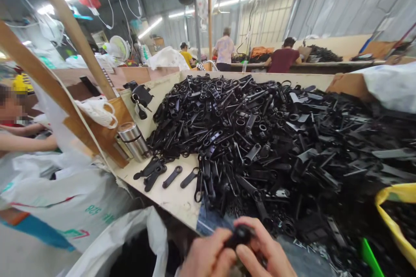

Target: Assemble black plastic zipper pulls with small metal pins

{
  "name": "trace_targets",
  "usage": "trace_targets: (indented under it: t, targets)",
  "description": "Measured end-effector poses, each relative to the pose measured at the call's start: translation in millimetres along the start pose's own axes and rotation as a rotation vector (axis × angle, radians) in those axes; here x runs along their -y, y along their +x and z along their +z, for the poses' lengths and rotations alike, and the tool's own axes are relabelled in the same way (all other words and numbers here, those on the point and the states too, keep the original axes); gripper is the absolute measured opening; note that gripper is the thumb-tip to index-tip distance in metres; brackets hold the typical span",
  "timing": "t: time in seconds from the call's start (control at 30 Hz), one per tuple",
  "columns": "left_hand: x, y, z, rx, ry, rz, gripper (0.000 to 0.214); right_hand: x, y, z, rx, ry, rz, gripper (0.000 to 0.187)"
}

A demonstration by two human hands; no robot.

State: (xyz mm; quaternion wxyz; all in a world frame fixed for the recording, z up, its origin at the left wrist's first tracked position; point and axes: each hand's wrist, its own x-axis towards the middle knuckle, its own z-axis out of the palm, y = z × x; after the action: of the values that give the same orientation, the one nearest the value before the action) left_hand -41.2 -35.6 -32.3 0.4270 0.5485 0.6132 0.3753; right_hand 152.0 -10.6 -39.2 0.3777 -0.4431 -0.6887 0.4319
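Both my hands meet at the bottom middle of the view, just in front of the table's near edge. My left hand (208, 256) and my right hand (264, 251) pinch the same small black plastic piece (239, 235) between thumbs and fingertips. Right beyond them rises a big heap of black plastic parts (260, 138), long flat pieces with ring ends, covering most of the pale table top (177, 201). Several loose pieces (162, 175) lie apart on the bare board at the heap's left.
A steel flask (133, 140) stands by slanted wooden beams (71, 26) at the left. White sacks (65, 199) hang below the table; one gapes open (136, 251) under my hands. A yellow-rimmed bag (394, 212) sits right. A person's arm (26, 136) rests far left; three people work at far benches.
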Motion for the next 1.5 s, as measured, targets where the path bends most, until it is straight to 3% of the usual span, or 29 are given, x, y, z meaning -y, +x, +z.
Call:
trace_targets:
  t: [0.1,0.17,0.23,0.3,0.43,0.53,0.63,0.77,0.8,0.87,0.97,1.07,1.2,1.3,1.4,1.5]
  targets:
    - [9,32,-58.8,-0.4,0.502,0.217,0.031,9,23,4,0.057,-0.081,-0.076,0.048]
    - [16,56,-95.3,-0.521,0.627,0.254,0.034,21,48,10,0.046,-0.237,-0.147,0.04]
    - [24,77,-117.7,-0.583,0.734,0.262,0.03,35,78,22,0.06,-0.448,-0.24,0.025]
    - [32,91,-124.1,-0.627,0.823,0.259,0.028,47,108,41,0.136,-0.735,-0.333,0.019]
    - [47,98,-115.6,-0.638,0.936,0.283,0.025,56,152,92,0.174,-0.88,-0.387,0.008]
    - [54,98,-115.6,-0.636,0.981,0.321,0.026,52,167,120,0.178,-0.937,-0.417,0.027]
    - [55,98,-122.7,-0.658,0.977,0.374,0.027,50,166,121,0.191,-0.945,-0.459,0.032]
    - [46,90,-117.2,-0.725,0.741,0.425,0.034,51,141,89,0.203,-0.918,-0.514,0.019]
    - [41,85,-109.9,-0.687,0.578,0.382,0.033,52,130,79,0.186,-0.883,-0.526,0.012]
    - [27,71,-87.9,-0.552,0.204,0.126,0.033,49,103,62,0.097,-0.732,-0.546,0.009]
    - [2,45,-45.0,-0.213,-0.399,-0.298,0.064,38,58,47,-0.165,-0.445,-0.611,0.02]
    - [-17,27,-7.8,0.052,-0.747,-0.536,0.074,22,16,42,-0.31,-0.45,-0.634,0.023]
    - [-25,24,17.9,0.341,-0.842,-0.553,0.063,9,-22,21,-0.253,-0.41,-0.528,0.028]
    - [-28,30,25.6,0.428,-0.735,-0.515,0.062,4,-34,-21,-0.307,-0.327,-0.31,0.024]
    - [-33,35,31.4,0.503,-0.635,-0.511,0.057,-4,-33,-66,-0.442,-0.518,-0.056,0.019]
    - [-37,38,37.8,0.557,-0.669,-0.57,0.046,-16,-25,-88,-0.347,-0.843,-0.001,0.02]
